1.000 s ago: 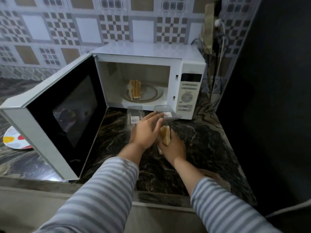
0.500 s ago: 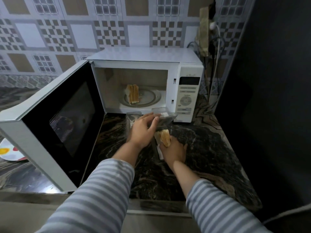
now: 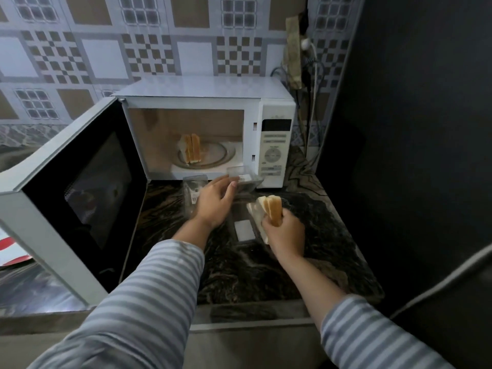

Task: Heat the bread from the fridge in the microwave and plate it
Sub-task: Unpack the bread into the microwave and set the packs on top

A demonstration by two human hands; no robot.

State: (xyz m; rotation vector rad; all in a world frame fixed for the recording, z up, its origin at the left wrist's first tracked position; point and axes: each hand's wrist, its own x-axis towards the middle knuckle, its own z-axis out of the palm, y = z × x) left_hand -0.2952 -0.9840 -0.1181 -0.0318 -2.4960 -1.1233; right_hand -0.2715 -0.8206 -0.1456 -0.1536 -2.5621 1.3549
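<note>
A: As the microwave (image 3: 210,129) stands with its door (image 3: 72,193) swung wide to the left, what is in each hand?

B: The right hand (image 3: 283,233) grasps a wedge of bread (image 3: 271,209), fingers curled round its lower end, held just above the dark marbled counter (image 3: 306,262) in front of the oven's control panel (image 3: 274,150). The left hand (image 3: 213,203) pinches the rim of a clear plastic container (image 3: 245,179), lifted at the foot of the oven.

A: And the other bread?

B: A second wedge of bread (image 3: 191,148) stands on edge on the left part of the glass turntable (image 3: 213,155), inside the lit cavity.

A: What else lies on the counter?

B: A second clear plastic package (image 3: 194,189) with a label, beside the left hand near the hinge side of the oven; part of the wrapping with a pale label (image 3: 243,230) lies between the two wrists. At the counter's far left edge, behind the door, part of a white plate (image 3: 12,249) with red markings shows.

A: The surroundings?

B: Patterned tiles (image 3: 133,49) behind, cables (image 3: 308,102) in the back right corner. Both sleeves (image 3: 138,302) are grey-striped.
</note>
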